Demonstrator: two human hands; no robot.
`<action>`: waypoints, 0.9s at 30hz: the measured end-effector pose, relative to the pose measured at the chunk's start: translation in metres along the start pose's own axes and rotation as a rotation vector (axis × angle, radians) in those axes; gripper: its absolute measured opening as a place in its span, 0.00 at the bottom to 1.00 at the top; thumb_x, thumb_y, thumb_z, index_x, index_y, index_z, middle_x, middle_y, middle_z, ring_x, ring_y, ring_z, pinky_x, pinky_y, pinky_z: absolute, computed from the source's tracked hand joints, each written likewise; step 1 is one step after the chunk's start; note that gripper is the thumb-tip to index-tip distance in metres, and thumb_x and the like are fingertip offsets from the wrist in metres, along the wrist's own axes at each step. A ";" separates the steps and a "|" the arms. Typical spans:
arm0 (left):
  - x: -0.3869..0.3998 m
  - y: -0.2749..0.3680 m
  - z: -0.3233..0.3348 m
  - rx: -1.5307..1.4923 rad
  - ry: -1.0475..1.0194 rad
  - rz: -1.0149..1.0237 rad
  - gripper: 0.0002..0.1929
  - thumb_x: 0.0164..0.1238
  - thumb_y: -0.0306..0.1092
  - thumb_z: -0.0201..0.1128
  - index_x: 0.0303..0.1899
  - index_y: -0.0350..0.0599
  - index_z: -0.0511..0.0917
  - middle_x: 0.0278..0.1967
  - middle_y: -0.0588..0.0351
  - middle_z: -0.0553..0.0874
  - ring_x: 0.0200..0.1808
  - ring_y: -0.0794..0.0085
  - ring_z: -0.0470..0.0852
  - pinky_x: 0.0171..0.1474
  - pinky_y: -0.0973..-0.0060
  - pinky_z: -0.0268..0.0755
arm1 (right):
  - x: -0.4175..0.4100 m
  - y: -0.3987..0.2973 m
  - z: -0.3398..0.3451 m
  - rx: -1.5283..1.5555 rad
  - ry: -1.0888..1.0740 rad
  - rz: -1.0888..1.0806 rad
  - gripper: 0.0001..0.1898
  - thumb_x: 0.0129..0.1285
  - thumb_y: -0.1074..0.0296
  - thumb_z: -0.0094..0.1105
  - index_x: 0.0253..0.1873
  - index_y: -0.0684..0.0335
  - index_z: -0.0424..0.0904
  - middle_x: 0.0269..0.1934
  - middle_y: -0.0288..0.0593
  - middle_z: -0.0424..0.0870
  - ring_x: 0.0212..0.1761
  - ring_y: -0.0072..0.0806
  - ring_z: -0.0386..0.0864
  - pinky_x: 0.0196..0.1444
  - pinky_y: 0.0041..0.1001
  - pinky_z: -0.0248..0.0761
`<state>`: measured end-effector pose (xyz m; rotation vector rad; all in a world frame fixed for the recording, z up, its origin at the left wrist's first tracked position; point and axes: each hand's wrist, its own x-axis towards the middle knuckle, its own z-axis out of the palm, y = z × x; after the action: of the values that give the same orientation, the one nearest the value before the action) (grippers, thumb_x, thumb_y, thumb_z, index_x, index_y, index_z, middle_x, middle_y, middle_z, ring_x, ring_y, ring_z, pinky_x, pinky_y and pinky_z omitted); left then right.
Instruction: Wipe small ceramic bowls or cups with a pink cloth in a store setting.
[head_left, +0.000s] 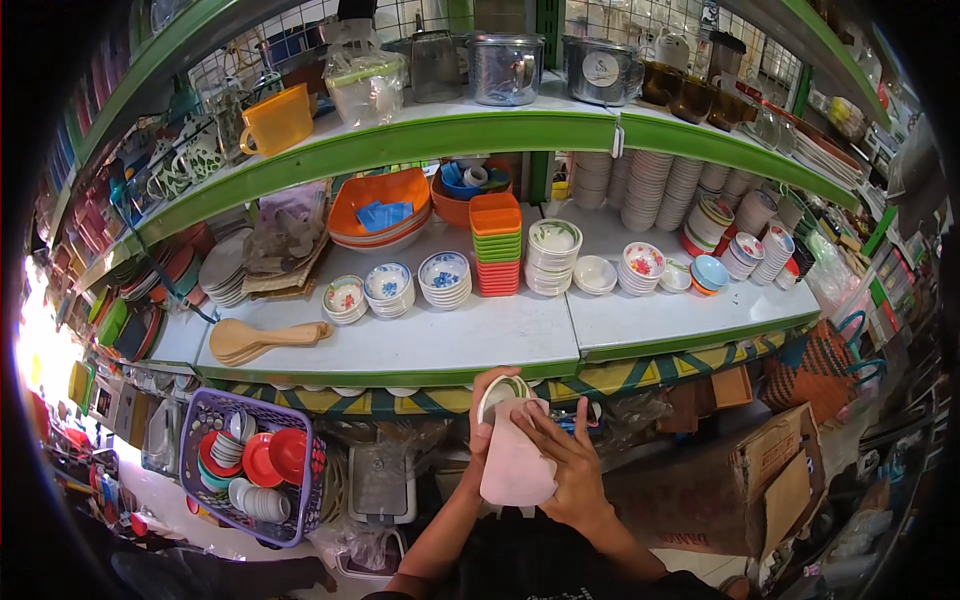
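My left hand (475, 450) grips a small white bowl (501, 390) with green markings inside its rim, tilted in front of the shelf edge. A pink cloth (517, 469) drapes over the bowl's near side and hides part of it. My right hand (574, 465) presses the cloth against the bowl, its fingers spread over the fabric. Just beyond the hands, the white shelf (517, 337) carries stacked bowls. Among them are a white stack with a green leaf pattern (553, 259), blue-flowered bowls (445, 281) and square orange, green and red bowls (496, 247).
A purple plastic basket (306, 480) of red and white dishes stands at lower left. Wooden rice paddles (262, 341) lie near the shelf's front edge. An upper green-edged shelf (450, 135) overhangs the bowls. A cardboard box (675, 495) sits at lower right, below a woven bag (810, 371).
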<state>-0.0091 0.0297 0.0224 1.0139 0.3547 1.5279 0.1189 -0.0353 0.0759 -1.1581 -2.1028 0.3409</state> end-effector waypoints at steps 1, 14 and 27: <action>0.000 0.000 0.000 -0.036 -0.009 -0.011 0.45 0.56 0.70 0.62 0.62 0.40 0.63 0.44 0.48 0.77 0.41 0.65 0.82 0.44 0.70 0.79 | 0.000 0.000 -0.001 0.015 -0.002 -0.014 0.29 0.57 0.60 0.61 0.65 0.61 0.74 0.67 0.41 0.72 0.72 0.32 0.66 0.76 0.60 0.31; -0.009 -0.011 0.008 -0.118 0.031 -0.146 0.48 0.54 0.75 0.56 0.64 0.43 0.61 0.46 0.49 0.75 0.44 0.66 0.79 0.46 0.70 0.75 | -0.035 0.010 0.039 0.914 0.173 0.314 0.21 0.62 0.72 0.53 0.59 0.71 0.73 0.54 0.64 0.78 0.57 0.54 0.77 0.67 0.37 0.60; -0.018 -0.008 -0.008 0.356 -0.107 -0.054 0.51 0.55 0.77 0.55 0.68 0.39 0.61 0.64 0.46 0.68 0.68 0.60 0.64 0.71 0.63 0.51 | -0.031 0.002 0.048 0.540 0.276 0.213 0.19 0.68 0.68 0.51 0.61 0.70 0.70 0.59 0.60 0.73 0.65 0.54 0.68 0.72 0.45 0.50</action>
<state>-0.0120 0.0178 0.0048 1.3462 0.5876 1.3830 0.0978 -0.0547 0.0267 -1.0278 -1.5189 0.7499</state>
